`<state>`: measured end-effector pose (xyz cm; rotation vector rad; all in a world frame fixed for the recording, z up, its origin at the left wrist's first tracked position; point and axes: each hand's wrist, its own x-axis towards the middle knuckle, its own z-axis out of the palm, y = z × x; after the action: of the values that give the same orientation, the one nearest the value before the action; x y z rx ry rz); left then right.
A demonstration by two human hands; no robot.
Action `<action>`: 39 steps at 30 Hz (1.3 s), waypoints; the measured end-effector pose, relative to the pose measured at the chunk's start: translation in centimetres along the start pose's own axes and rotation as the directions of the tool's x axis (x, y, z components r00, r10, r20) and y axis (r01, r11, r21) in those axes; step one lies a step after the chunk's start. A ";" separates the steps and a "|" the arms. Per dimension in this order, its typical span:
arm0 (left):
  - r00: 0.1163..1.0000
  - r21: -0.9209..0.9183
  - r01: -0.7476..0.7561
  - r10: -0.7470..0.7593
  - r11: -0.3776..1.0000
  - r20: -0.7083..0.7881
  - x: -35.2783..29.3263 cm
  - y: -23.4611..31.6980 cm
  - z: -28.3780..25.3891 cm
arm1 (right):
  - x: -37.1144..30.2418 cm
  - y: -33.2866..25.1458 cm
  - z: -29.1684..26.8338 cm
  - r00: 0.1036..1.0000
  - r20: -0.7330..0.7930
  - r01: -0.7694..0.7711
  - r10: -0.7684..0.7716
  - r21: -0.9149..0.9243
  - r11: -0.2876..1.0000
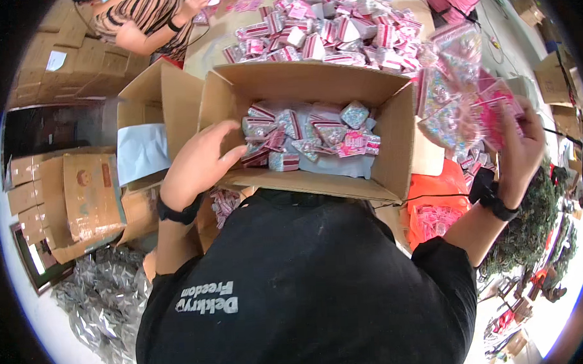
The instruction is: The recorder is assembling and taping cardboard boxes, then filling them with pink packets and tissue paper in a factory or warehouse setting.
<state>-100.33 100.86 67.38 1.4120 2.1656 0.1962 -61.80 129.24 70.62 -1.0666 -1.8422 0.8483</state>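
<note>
An open cardboard box (307,75) stands in front of me, holding several small plastic packets (289,124) with pink-and-white striped cards and pale glittery contents. My left hand (204,160) is at the box's left side, its fingers reaching over the wall; thumb and fingers are apart with nothing between them. Out to the right of the box, my right hand (521,135) is closed on a bunch of clear packets (452,93) with pink cards and pale, multicoloured beads or glitter inside. The bunch hangs raised and is somewhat blurred. My fingertips are partly hidden behind pink card.
A large heap of similar packets (325,30) covers the table beyond the box. An orange bag (433,190) with pink packets is at the right. More cartons (90,195) stand left, above silvery star shapes (106,304). Two other people (151,26) are across the table.
</note>
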 end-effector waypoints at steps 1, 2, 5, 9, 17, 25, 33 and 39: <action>1.000 -0.006 0.005 -0.005 1.000 -0.007 0.0 0.1 0.0 | 0.1 -1.3 0.4 0.993 -0.023 0.114 -0.113 0.030 0.993; 0.998 -0.026 -0.037 0.036 0.999 -0.058 0.3 -0.1 0.0 | 0.2 -2.4 1.1 0.987 -0.066 0.149 -0.144 0.076 0.986; 0.988 -0.060 -0.065 0.056 0.996 -0.141 0.2 0.0 -0.5 | -0.2 -6.7 4.4 0.966 0.002 0.249 -0.257 0.239 0.938; 0.896 0.030 -0.119 0.121 0.992 -0.427 -0.8 -1.3 0.8 | 0.9 -9.1 11.0 0.852 0.426 0.135 -0.304 0.381 0.914; 0.880 -0.209 -0.088 -0.022 0.974 -0.474 0.4 -3.8 3.3 | -3.7 -7.4 21.7 0.651 0.615 0.341 -0.445 0.286 0.895; 0.950 -0.073 -0.043 0.018 0.996 -0.310 0.5 -3.9 3.2 | 0.2 -3.4 10.7 0.905 0.420 -0.210 -0.070 0.582 0.786; 0.933 0.057 -0.006 0.026 0.998 -0.360 2.4 -2.6 4.0 | 1.4 36.0 17.3 0.906 -0.001 -0.392 0.422 -0.373 0.841; 0.906 0.210 0.092 0.006 0.973 -0.424 1.8 -3.2 5.1 | 2.5 33.7 25.2 0.665 -0.089 -0.648 0.742 -0.562 0.514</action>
<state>-100.81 100.17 61.16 1.5567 2.6435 0.2669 -73.47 141.70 32.08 -2.3023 -1.8211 0.8642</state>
